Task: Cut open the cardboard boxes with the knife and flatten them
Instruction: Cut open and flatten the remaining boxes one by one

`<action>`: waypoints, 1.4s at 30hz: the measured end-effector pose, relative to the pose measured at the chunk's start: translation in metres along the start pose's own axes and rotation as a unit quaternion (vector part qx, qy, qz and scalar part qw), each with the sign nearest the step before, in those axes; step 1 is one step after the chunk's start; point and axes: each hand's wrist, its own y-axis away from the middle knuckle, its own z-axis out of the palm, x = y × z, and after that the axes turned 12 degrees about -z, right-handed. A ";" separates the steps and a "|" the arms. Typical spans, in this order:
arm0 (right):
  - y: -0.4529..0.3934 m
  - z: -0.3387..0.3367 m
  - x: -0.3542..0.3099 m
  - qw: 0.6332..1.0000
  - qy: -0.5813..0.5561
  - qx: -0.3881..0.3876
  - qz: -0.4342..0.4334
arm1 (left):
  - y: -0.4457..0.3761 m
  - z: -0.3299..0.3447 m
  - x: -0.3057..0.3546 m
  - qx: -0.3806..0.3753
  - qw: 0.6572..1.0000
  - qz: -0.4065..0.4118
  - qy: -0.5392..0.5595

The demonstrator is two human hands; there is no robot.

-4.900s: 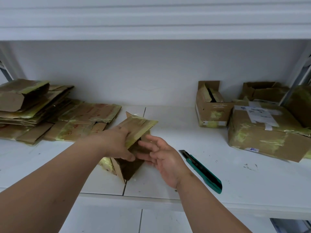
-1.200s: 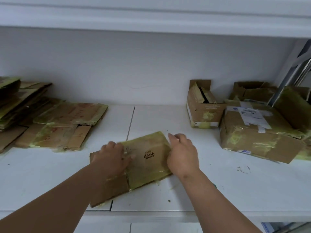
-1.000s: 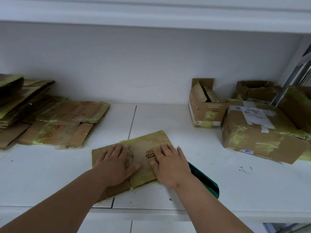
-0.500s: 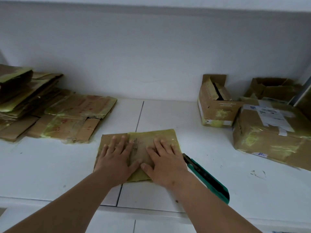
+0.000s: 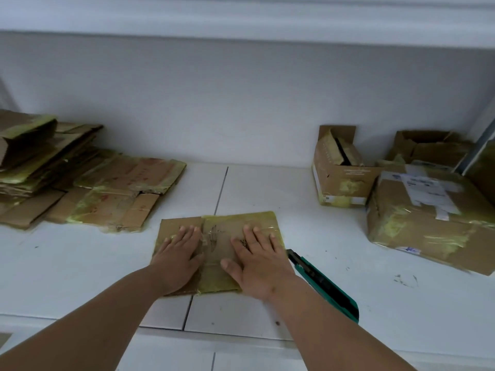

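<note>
A flattened brown cardboard box (image 5: 217, 231) with yellowish tape lies on the white shelf in front of me. My left hand (image 5: 178, 257) presses flat on its left half, fingers straight. My right hand (image 5: 258, 261) presses flat on its right half, fingers spread. A green and black utility knife (image 5: 325, 286) lies on the shelf just right of my right wrist, touched by neither hand.
A pile of flattened cardboard (image 5: 88, 183) covers the left of the shelf (image 5: 321, 236). At the right stand a small open box (image 5: 341, 170), a large taped box (image 5: 431, 218) and another open box (image 5: 426, 145) behind it. A metal post (image 5: 479, 151) rises at far right.
The box went from standing half-folded to lying flat. Since half a second ago my two hands have slid apart across the flat cardboard, the right one moving right.
</note>
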 end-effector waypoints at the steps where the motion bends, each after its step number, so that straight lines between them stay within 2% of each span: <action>1: 0.000 0.001 0.001 1.000 -0.001 -0.002 -0.001 | 0.000 0.001 -0.001 0.001 1.000 -0.004 0.006; 8: 0.003 0.004 0.001 1.000 0.026 0.012 -0.006 | 0.016 0.013 -0.001 0.058 0.995 -0.086 0.016; 14: 0.005 0.007 -0.001 0.999 0.042 0.020 -0.008 | 0.028 0.017 0.001 0.099 0.972 -0.191 0.091; 19: 0.008 0.007 -0.002 0.999 0.039 0.025 -0.014 | 0.033 0.003 0.000 0.092 0.917 -0.291 0.256; 23: 0.008 0.009 -0.003 0.999 0.039 0.027 -0.017 | 0.040 -0.017 0.000 0.115 0.908 -0.303 0.264; 27: 0.012 0.008 -0.005 0.998 0.039 0.039 -0.041 | 0.041 -0.024 -0.013 0.123 0.852 -0.357 0.364; 32: 0.013 -0.001 -0.014 0.998 -0.007 0.044 -0.040 | 0.049 -0.024 -0.027 0.118 0.800 -0.329 0.488; 35: 0.013 -0.008 -0.028 0.993 -0.062 0.101 -0.021 | 0.051 -0.037 -0.032 0.123 0.777 -0.291 0.545; 39: 0.010 -0.021 -0.045 0.957 -0.123 0.259 0.050 | 0.060 -0.064 -0.056 0.158 0.780 -0.204 0.571; 42: 0.005 -0.035 -0.057 0.908 -0.258 0.304 0.131 | 0.066 -0.081 -0.085 0.161 0.796 -0.158 0.561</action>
